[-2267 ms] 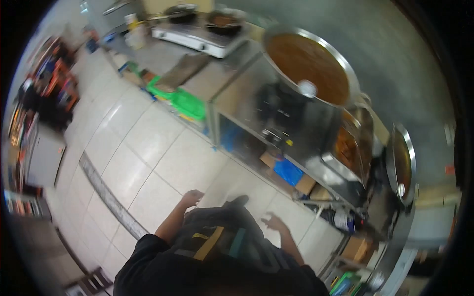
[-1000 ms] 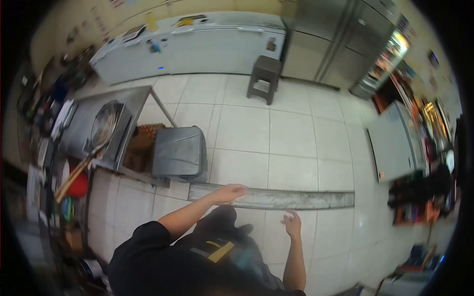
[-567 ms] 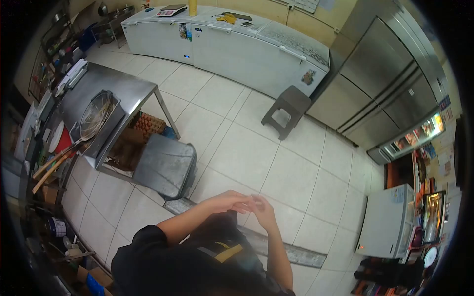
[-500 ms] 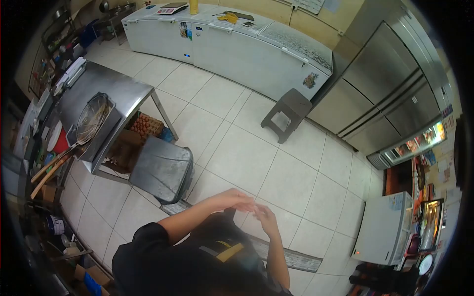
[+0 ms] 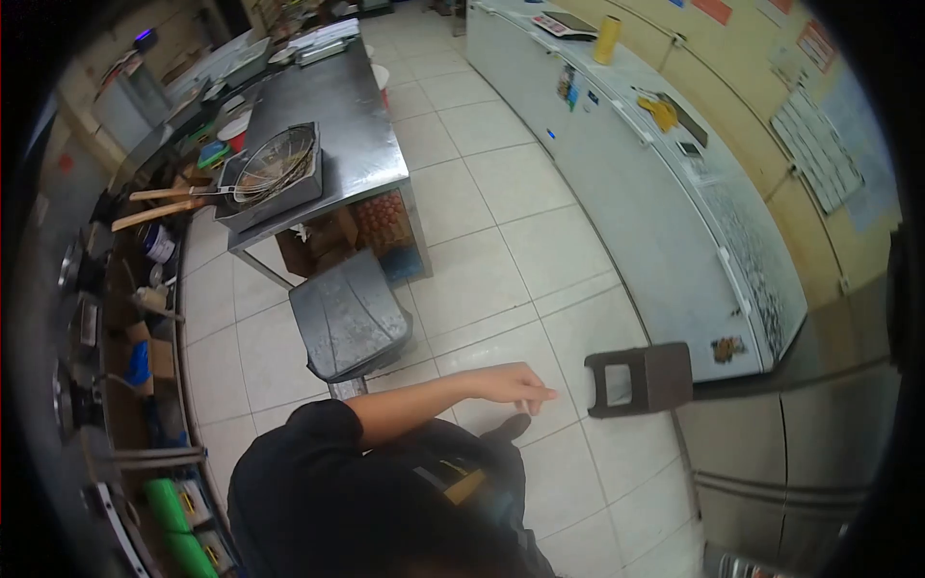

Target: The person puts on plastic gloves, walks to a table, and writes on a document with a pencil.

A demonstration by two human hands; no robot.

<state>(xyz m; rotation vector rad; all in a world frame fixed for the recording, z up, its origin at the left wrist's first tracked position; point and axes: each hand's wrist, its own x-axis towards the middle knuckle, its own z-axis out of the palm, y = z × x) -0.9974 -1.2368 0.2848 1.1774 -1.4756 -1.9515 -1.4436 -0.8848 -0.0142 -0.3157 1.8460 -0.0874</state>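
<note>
My left hand [image 5: 511,384] reaches out in front of my dark shirt, above the tiled floor. Its fingers are loosely bent, with one fingertip pointing right, and no object shows in it. The grey-brown plastic stool [image 5: 663,378] stands on the floor to the right of this hand, apart from it. On the other side, a dark lidded bin [image 5: 349,318] stands beyond my forearm. My right hand is out of view.
A steel table [image 5: 361,144] holds a grey tub [image 5: 289,200] with wire strainers; egg trays [image 5: 383,220] sit beneath. White chest freezers [image 5: 617,183] line the right wall. A steel refrigerator [image 5: 737,433] stands lower right. Shelves with green items [image 5: 171,506] are lower left.
The view has turned left, shifting the table, stool and freezers rightward in the picture. My hands were close together before; now only the left shows, and the right has left the view.
</note>
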